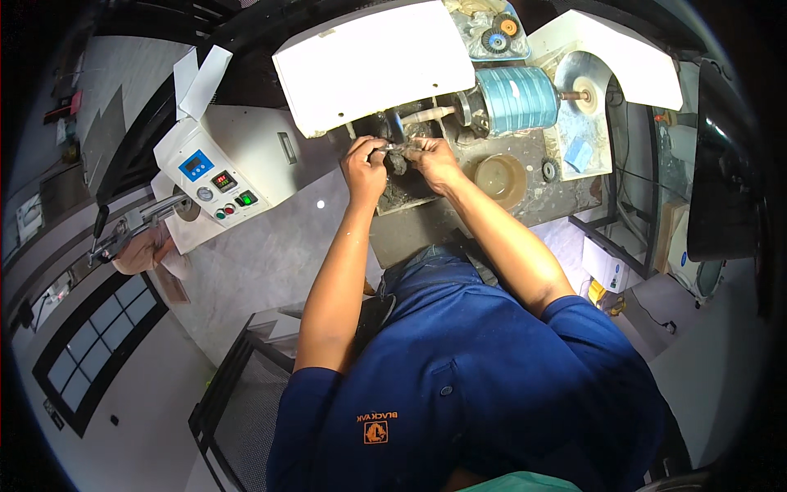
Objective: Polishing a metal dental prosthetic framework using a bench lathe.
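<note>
Both my hands are in front of the white hood (373, 66) of a bench polishing machine, close together. Between them is a small, grey, wet-looking piece (398, 157), mostly covered by fingers, so its kind cannot be made out. My left hand (365, 168) pinches its left side with thumb and fingers. From the right, my right hand (436, 164) grips it with bent fingers. A dark wheel (397, 127) shows just beyond the fingertips, under the hood; whether the piece touches it I cannot tell. A tapered spindle (430, 115) runs from there to the blue-green motor (520, 100).
A tan bowl (502, 180) stands right of my right hand, with a small black wheel (550, 170) beyond it. Farther right are a second white hood (627, 57), a disc (584, 82) and a blue pad (579, 153). A tray of brush wheels (496, 39) lies behind. A control box (209, 176) stands left.
</note>
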`<act>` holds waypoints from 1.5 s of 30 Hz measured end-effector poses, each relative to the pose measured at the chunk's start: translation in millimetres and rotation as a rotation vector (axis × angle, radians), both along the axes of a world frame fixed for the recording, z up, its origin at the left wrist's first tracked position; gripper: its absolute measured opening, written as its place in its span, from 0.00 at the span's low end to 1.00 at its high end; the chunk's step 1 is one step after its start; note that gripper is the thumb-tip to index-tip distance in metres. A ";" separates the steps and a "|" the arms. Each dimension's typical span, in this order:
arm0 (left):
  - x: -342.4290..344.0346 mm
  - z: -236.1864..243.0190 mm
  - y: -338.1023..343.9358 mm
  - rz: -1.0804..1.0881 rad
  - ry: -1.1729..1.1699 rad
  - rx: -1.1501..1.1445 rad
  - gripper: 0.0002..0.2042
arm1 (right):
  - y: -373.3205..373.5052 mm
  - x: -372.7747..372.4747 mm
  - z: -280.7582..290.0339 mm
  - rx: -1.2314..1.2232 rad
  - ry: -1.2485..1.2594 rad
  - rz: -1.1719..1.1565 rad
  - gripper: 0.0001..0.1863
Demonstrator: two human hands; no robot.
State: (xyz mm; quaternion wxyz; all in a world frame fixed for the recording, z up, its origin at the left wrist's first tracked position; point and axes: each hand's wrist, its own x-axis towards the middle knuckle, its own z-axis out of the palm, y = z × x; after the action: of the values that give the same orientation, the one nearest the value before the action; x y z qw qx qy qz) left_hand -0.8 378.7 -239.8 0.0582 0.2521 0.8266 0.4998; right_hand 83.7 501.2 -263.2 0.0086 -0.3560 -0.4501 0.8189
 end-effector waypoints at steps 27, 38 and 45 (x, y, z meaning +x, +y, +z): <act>5.2 12.5 7.3 -0.030 0.187 -0.121 0.07 | -6.8 -6.3 -13.4 -0.261 0.033 -0.127 0.05; 17.1 9.7 2.8 0.048 0.221 -0.047 0.07 | -2.4 -4.6 8.6 -0.132 0.035 -0.050 0.05; 12.3 5.4 18.7 0.061 0.170 -0.116 0.06 | 0.7 -6.7 -20.1 -0.207 0.038 -0.167 0.05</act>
State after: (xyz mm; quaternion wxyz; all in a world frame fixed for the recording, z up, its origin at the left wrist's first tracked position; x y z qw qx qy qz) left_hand 11.5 397.4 -234.4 -0.0132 0.2645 0.8634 0.4295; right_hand 77.0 501.9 -283.3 0.0487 -0.3756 -0.3316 0.8641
